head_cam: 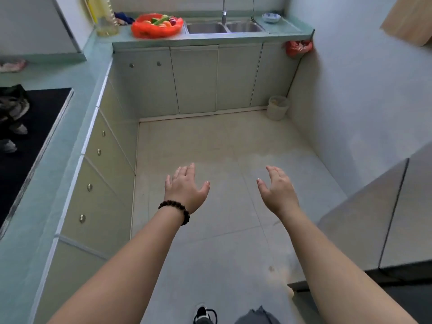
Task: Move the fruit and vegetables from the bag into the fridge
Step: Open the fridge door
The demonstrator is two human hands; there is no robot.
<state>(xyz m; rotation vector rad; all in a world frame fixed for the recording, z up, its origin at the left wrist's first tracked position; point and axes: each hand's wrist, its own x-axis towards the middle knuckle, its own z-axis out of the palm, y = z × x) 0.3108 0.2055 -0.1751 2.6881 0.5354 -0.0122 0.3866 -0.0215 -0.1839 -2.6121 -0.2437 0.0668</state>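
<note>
Two bare hands are extended forward above the floor, and neither holds anything. The left hand, with a dark bead bracelet at the wrist, has its fingers spread and relaxed. The right hand is likewise empty, fingers loosely extended and thumb apart.

The red bag rests on the far counter, just left of the double sink, well apart from both hands. It lies open at the top, with green, orange and dark red produce visible inside. The grey cabinet-like unit at the right edge is probably the fridge; its doors appear closed, though this cannot be confirmed.

Step in hand, as judged: the approach to the bag, with no item yet transferred.

The next move calls for crossing the floor to the far counter and reaching into the bag opening, then gripping one item firmly without crushing it. The fridge door will also need opening, so one hand should remain free.
</note>
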